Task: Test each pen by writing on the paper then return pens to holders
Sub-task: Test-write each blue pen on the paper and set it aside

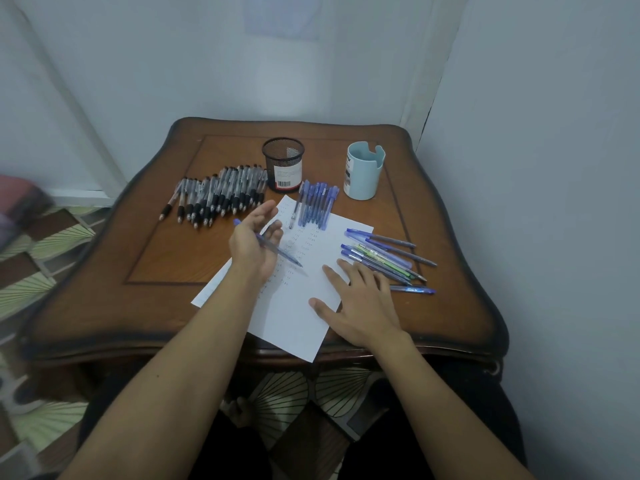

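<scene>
Testing: my left hand [254,245] loosely grips blue translucent pen [287,254]; right hand [360,303] flat on white paper [294,306].
Next: I'd lower the tip and scribble.

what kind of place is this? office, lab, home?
Probably a room in a home: an ornate wooden table sits in a corner of plain walls, on a fan-patterned floor. Loose pens, paper, a mesh holder and a blue holder suggest an improvised desk.

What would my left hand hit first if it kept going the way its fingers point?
Probably the black mesh holder, just past the paper's far corner, though the left hand's height is unclear.
</scene>
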`<state>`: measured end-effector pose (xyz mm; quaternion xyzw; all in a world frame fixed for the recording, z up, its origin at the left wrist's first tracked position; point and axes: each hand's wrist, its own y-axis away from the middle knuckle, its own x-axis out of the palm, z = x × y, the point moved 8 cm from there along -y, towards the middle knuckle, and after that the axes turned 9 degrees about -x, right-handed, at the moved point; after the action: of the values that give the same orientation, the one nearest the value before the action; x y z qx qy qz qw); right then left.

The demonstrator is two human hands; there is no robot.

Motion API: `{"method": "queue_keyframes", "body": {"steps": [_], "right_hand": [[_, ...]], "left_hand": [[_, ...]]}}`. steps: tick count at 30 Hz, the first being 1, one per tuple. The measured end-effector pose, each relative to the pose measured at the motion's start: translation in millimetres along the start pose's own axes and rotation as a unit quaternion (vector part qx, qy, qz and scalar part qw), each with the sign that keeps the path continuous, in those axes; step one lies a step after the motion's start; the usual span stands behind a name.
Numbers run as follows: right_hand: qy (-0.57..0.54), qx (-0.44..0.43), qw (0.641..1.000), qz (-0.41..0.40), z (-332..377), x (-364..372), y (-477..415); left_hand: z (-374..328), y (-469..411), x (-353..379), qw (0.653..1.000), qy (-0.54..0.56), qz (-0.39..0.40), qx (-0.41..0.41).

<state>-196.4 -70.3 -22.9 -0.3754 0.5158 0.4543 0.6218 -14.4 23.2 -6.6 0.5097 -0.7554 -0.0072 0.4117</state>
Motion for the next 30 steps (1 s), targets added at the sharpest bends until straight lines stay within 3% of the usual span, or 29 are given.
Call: {"method": "queue_keyframes", "body": {"steps": [8,12,20,25,30], "right_hand": [[-0.017,0.004,1.000,-0.005,-2.5,0.7,-1.1],[-0.014,0.006,1.000,-0.016,-3.2,0.6,-1.4],[-0.012,0.007,1.000,-0.026,-3.4,0.1,-1.3],[-0.013,0.010,1.000,-0.022,-2.8,-0.5,-0.7],[-0.011,0.011,1.000,-0.023,-2.8,-1.0,-1.3]], "left_hand": [[-5.5,13.7,-5.6,0.953,-0.285,0.042,0.094],[-12.9,22.8,-12.3,0.872,-0.453,0.082,0.167],[-12.6,33.8,-10.5,0.860,-0.472,0.054,0.186],[-17.7,25.8,-21.4,0.844,-0.481,-0.028,0.237],[-13.1,25.9,-15.9,0.818,-0.519,-0.004,0.247]]}}
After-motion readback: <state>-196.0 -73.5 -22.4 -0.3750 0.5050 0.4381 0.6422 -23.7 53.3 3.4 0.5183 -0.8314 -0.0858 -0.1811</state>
